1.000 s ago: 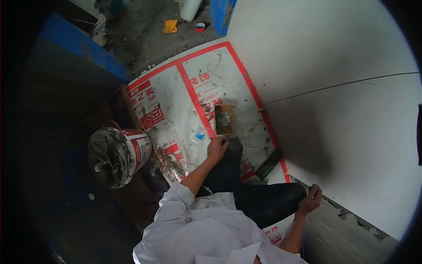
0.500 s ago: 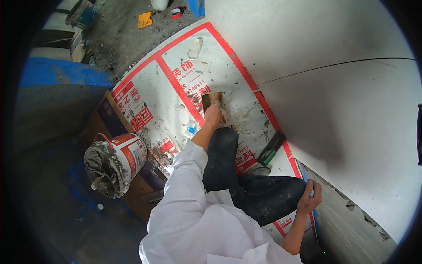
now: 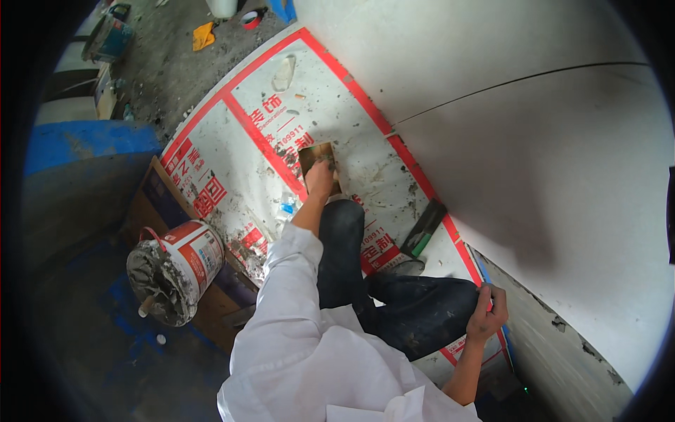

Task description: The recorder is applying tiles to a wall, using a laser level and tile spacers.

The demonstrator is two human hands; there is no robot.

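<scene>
Two hands are at work, well apart from each other. The left hand (image 3: 320, 177) stretches forward along the person's leg and rests on a small brown board (image 3: 318, 156) lying flat on the white protective sheet (image 3: 232, 141) with red bands; the fingers lie over the near edge of the board, but whether they are curled round it or merely pressing on it cannot be told from this height. The reach seems to follow from the crouch: the board lies just past the knee, so the arm must go out nearly straight. The right hand (image 3: 486, 314) is drawn back beside the bent knee in dark trousers (image 3: 415, 309), close to the foot of the white wall (image 3: 548, 176), its fingers bent in a loose fist against the trouser leg and the sheet's red edge; it appears to hold nothing and likely steadies the body. A dark flat tool with a green end (image 3: 424, 228) lies on the sheet between the two hands, near the wall. A plaster-smeared bucket (image 3: 172, 271) stands on cardboard (image 3: 151, 204) to the left.
</scene>
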